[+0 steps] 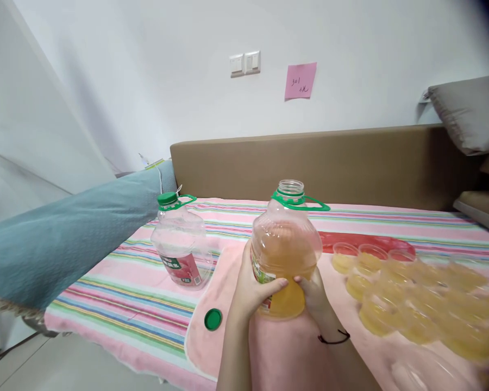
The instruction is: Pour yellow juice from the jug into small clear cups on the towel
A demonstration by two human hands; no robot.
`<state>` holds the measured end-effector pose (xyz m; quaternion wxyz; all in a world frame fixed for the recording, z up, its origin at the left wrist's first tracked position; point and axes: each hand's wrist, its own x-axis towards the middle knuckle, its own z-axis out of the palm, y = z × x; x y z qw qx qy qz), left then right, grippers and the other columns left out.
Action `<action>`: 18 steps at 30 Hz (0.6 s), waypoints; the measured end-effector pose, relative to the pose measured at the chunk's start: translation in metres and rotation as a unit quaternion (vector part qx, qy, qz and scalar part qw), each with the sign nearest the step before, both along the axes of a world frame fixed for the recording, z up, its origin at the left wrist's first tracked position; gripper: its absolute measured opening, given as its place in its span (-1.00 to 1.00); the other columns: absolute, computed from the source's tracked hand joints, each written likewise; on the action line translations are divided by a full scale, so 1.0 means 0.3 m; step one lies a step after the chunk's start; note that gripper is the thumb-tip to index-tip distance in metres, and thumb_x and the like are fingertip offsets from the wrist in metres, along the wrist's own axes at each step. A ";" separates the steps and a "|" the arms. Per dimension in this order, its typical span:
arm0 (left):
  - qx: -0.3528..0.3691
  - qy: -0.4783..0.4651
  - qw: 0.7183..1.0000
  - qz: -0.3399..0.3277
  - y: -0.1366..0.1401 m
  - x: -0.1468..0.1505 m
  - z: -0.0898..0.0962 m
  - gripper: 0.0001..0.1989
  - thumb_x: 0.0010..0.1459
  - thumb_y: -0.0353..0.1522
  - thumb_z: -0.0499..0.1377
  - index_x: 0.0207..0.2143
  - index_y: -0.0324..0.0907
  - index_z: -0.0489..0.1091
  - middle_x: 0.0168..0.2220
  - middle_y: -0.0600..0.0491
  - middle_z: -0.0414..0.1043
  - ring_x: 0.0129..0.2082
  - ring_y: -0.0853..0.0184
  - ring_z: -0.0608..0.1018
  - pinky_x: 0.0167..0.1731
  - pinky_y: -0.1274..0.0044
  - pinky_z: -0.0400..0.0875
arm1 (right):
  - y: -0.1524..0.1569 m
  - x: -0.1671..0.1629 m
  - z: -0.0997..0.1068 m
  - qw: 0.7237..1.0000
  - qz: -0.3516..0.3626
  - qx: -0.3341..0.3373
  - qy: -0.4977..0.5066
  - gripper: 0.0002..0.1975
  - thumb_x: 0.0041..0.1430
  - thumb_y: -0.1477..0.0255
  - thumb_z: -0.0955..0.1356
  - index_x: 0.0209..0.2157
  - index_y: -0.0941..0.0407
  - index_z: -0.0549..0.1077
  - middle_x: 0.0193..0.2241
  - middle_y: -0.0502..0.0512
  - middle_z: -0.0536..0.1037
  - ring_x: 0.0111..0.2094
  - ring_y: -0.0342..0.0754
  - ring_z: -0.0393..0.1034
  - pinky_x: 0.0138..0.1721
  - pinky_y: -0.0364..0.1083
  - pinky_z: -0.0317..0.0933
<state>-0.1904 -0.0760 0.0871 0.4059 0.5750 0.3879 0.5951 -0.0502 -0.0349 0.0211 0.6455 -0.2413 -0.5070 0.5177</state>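
Both hands are wrapped round a large clear plastic bottle [287, 244], part full of orange-yellow drink. It stands upright, uncapped, with a green carry ring at its neck. My left hand [258, 285] grips its left side, thumb across the front, over part of the label. My right hand [312, 290] holds the lower right side; most of its fingers are hidden behind the bottle. A green cap [213, 319] lies on the pink mat [206, 353] to the left. Many clear plastic cups [411, 293] of yellow drink stand close together on the right.
A second large bottle [183, 244], green-capped and seemingly without drink, stands at the left on the striped cloth [118, 293]. A red flat shape [330, 241] lies behind the cups. Beyond are a brown backrest [309, 163], a blue-covered armrest [77, 233] and a grey cushion [472, 111].
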 end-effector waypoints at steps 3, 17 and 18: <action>-0.007 0.005 0.999 -0.041 -0.082 0.033 0.084 0.04 -0.19 -0.11 0.40 0.28 -0.10 -0.01 0.16 -0.12 0.28 0.17 -0.06 0.32 0.12 0.24 0.28 | -0.082 0.059 0.073 1.000 -0.020 0.023 -0.008 -0.42 -0.09 0.07 0.50 -0.05 0.02 0.40 -0.10 0.17 0.59 -0.08 0.19 0.49 -0.11 0.09 0.44; -0.051 0.046 0.963 -0.261 -0.389 0.254 0.211 -0.35 0.03 -0.10 0.29 0.16 -0.02 0.25 0.04 -0.02 0.43 -0.01 0.13 0.49 -0.05 0.39 0.38 | -0.623 0.518 0.107 0.992 -0.057 -0.113 -0.008 -0.16 -0.20 -0.13 0.44 0.10 -0.02 0.37 -0.06 0.23 0.59 -0.08 0.30 0.51 -0.19 0.11 0.48; -0.060 0.041 0.955 -0.287 -0.404 0.281 0.213 -0.32 0.03 -0.12 0.30 0.19 -0.02 0.22 0.02 -0.02 0.44 -0.02 0.13 0.50 -0.06 0.39 0.39 | -0.661 0.546 0.109 0.990 -0.074 -0.119 -0.014 -0.13 -0.23 -0.15 0.44 0.11 -0.04 0.36 -0.04 0.22 0.58 -0.05 0.30 0.49 -0.15 0.11 0.47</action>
